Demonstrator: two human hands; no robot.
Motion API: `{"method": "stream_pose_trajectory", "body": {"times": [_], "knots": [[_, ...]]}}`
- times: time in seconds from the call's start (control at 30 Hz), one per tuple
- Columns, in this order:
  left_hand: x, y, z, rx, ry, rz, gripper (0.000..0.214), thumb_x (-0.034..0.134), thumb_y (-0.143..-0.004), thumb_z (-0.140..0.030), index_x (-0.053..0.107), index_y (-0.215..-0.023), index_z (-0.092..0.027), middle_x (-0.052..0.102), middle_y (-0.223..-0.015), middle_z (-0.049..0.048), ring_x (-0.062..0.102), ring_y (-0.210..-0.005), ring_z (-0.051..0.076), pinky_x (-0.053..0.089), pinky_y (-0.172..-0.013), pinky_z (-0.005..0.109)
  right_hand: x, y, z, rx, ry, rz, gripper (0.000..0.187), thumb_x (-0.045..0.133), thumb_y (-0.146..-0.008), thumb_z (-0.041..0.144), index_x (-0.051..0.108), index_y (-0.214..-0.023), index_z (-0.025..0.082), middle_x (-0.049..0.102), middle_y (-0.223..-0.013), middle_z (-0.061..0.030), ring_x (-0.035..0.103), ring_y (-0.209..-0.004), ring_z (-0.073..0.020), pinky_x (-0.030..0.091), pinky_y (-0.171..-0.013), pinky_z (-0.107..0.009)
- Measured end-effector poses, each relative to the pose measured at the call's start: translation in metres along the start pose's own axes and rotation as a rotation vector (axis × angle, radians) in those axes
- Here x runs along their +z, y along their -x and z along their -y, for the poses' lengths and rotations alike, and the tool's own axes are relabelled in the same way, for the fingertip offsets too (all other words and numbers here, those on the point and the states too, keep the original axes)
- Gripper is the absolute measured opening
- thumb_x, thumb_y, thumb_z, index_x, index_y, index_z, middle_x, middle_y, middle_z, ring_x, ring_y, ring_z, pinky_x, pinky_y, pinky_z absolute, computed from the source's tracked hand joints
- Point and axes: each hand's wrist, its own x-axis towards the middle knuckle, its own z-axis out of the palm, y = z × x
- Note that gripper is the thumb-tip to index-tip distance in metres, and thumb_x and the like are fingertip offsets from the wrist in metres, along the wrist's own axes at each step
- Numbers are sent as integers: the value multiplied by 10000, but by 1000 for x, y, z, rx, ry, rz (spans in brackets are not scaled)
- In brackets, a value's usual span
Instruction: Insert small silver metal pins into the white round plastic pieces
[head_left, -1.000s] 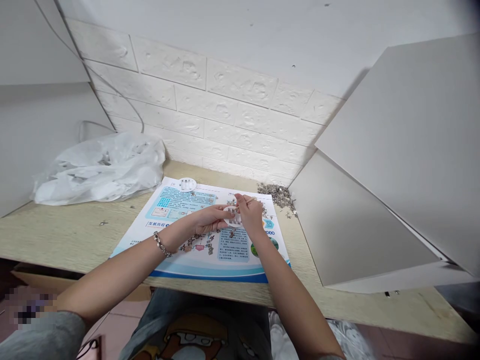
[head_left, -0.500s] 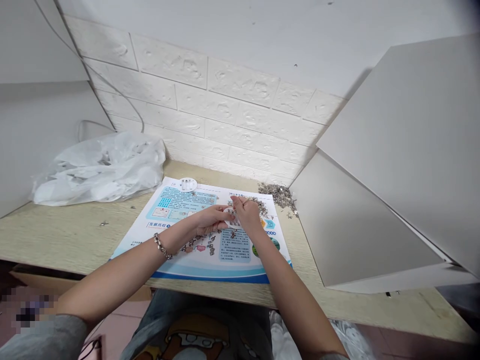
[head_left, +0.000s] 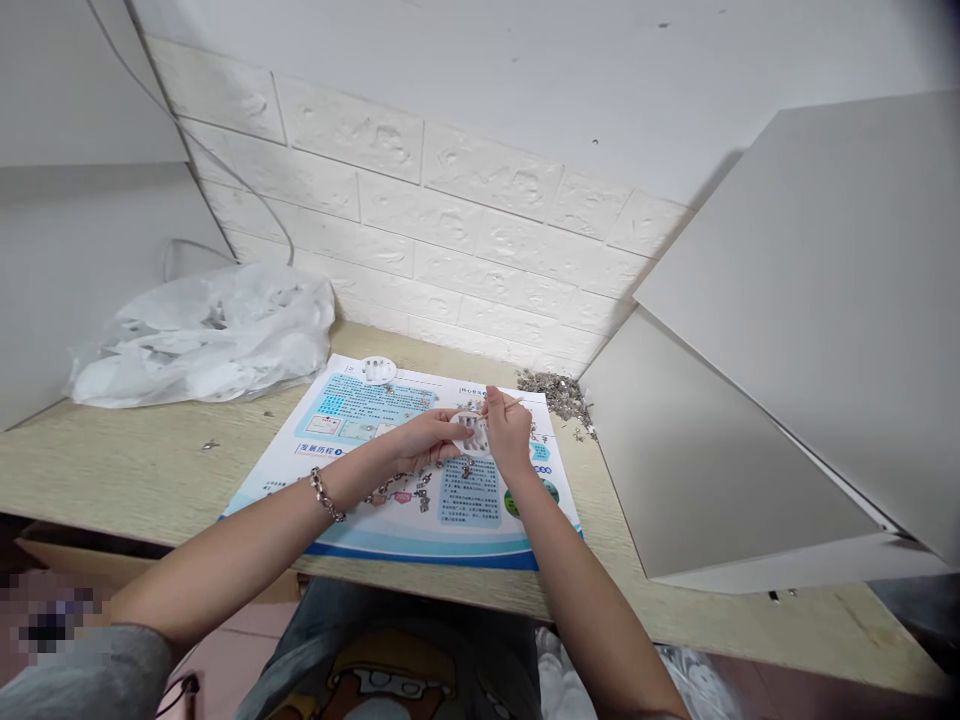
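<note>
My left hand (head_left: 431, 438) is closed on the edge of a round white plastic disc (head_left: 474, 440) with slots and small metal pieces in it. My right hand (head_left: 508, 432) pinches a thin, light wooden-looking stick (head_left: 514, 404), its near end close to the disc's upper edge. Under both hands lies a printed poster sheet (head_left: 360, 535). Loose small metal clips (head_left: 424, 495) are scattered on the sheet below the disc. A second white disc (head_left: 379, 370), also fitted with metal pieces, rests at the sheet's upper left.
A heap of small metal parts (head_left: 559, 392) sits against the wall at the right. Left of the sheet, a clear plastic bag (head_left: 210, 335) holds white pieces. Grey-white panels (head_left: 750, 430) stand on the right of the wooden table (head_left: 150, 470).
My right hand has shifted slightly right, off the disc's face, so more of the disc and the stick show. The left hand keeps its hold on the disc.
</note>
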Motion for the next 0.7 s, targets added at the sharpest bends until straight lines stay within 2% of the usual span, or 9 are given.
{"method": "stream_pose_trajectory", "body": {"times": [0.33, 0.57, 0.7], "knots": [[2, 1, 1, 16, -35, -9, 136, 644, -717, -134, 585, -837, -111, 589, -716, 10, 551, -571, 39, 461, -542, 101, -3, -4, -5, -125, 123, 113, 508, 327, -824, 570, 444, -548, 160, 422, -474, 8, 387, -468, -100, 272, -487, -222], [5, 3, -1, 42, -35, 11, 138, 635, -726, -158, 588, -843, -102, 600, -727, 22, 544, -580, 43, 445, -535, 110, -5, -1, 1, -59, -3, 59, 508, 329, -824, 572, 463, -563, 158, 421, -462, 6, 401, -459, -100, 311, -496, -222], [7, 4, -3, 63, -57, 41, 132, 643, -714, -162, 591, -819, -101, 579, -700, 8, 520, -556, 33, 433, -530, 113, -6, -1, 2, -88, 20, 71, 512, 337, -823, 574, 485, -574, 152, 431, -472, 5, 408, -471, -99, 307, -495, -216]]}}
